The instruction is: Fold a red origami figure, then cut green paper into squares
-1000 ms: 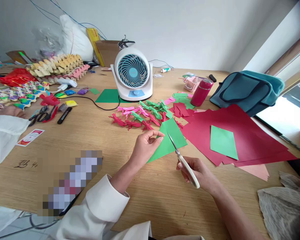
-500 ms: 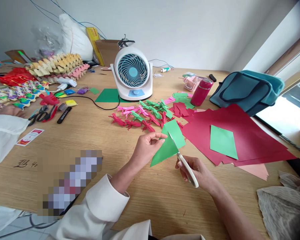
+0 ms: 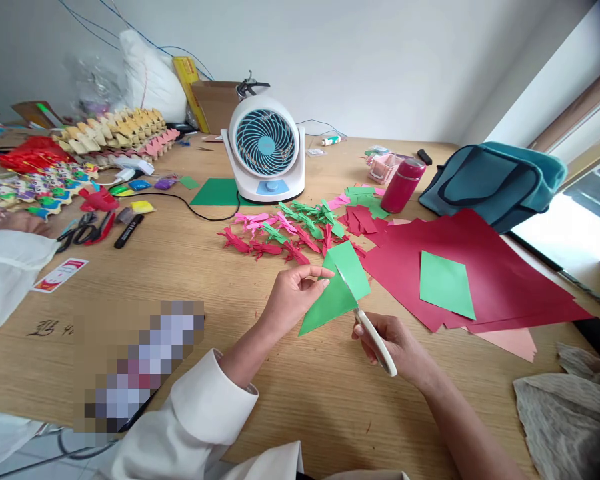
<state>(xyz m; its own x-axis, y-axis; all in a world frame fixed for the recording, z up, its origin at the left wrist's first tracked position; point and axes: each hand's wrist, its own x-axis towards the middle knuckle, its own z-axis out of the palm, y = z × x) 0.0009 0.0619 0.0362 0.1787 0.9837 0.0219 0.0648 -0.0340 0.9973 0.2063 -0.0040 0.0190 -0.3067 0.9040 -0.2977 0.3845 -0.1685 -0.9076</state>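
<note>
My left hand (image 3: pixel 296 293) pinches the left edge of a green sheet of paper (image 3: pixel 336 297) between thumb and fingers. In my right hand (image 3: pixel 387 337) are scissors (image 3: pixel 379 343) with a cream handle, and their blade lies along a line across the paper. The paper is held up over the table, its lower left corner pointing toward me. Just behind it lie several folded paper figures (image 3: pixel 295 250) in red, green and pink. The fingers of my right hand are partly hidden by the handle.
On the right, red sheets (image 3: pixel 510 267) carry a green piece (image 3: pixel 447 285). Behind them stand a red flask (image 3: pixel 403 185) and a teal bag (image 3: pixel 480 180). A white fan (image 3: pixel 267 147) stands at the back. Another person's sleeve (image 3: pixel 15 267) rests at left, near scissors (image 3: pixel 87 230).
Almost nothing differs. The lower left corner of the green paper has dipped very slightly, while both hands and the scissors keep their places.
</note>
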